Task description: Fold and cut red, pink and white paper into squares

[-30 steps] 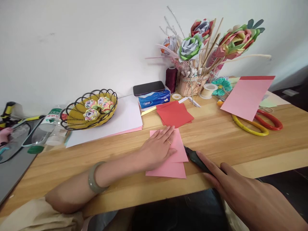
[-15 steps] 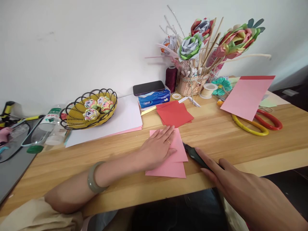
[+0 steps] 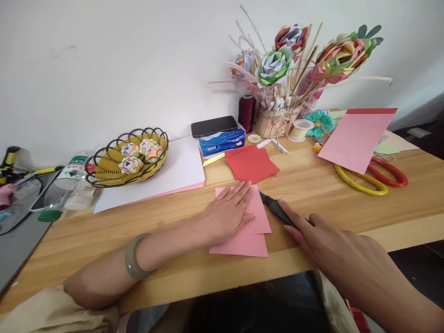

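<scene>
Your left hand (image 3: 227, 213) lies spread flat on the pink paper (image 3: 246, 231), in front of the red paper (image 3: 252, 163). Your right hand (image 3: 326, 240) grips a dark knife (image 3: 275, 209) at the pink paper's right edge.
</scene>
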